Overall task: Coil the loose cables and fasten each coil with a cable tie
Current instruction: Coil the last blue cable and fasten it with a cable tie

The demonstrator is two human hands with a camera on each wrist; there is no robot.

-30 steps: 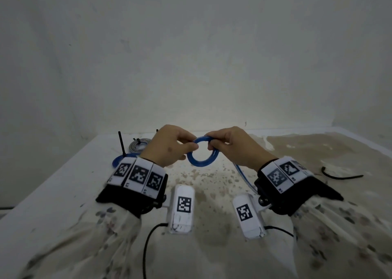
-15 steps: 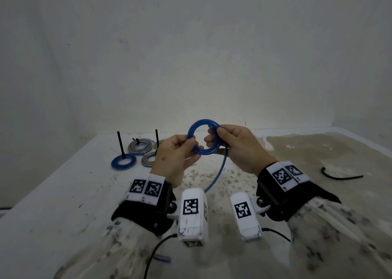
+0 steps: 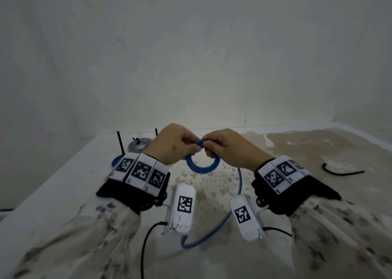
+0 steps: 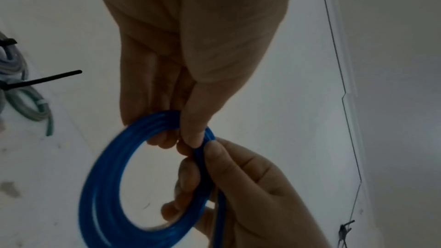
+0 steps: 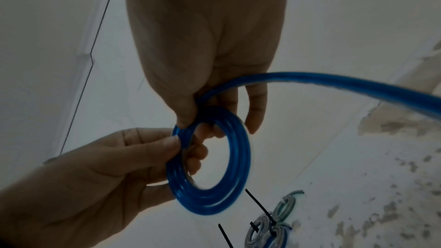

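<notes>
From the head view, the left hand [image 3: 171, 144] and right hand [image 3: 224, 146] meet above the tabletop [image 3: 63, 185], both pinching the top of a small blue cable coil [image 3: 202, 166] that hangs below the fingers; the uncoiled tail [image 3: 231, 213] drops down to the tabletop and curves toward the person. Far left lie finished coils, a grey one [image 3: 140, 144] and a blue one half hidden behind the left wrist, with black tie ends standing up, and a loose black cable tie [image 3: 341, 171] lies well apart to the right. In the left wrist view, the left thumb and fingertips [image 4: 195, 135] are clamped on the coil [image 4: 105, 186], with the right hand [image 4: 250, 186] gripping just beside them. In the right wrist view, the right hand [image 5: 205, 44] pinches the coil [image 5: 214, 169] where the tail [image 5: 334, 82] leaves it, though blur leaves the exact turn count unclear, perhaps three or four. The cable looks light, smooth and springy, so the turns will likely want to spring open; the best hold is across all turns at one spot, keeping that pinch until a tie goes round.
</notes>
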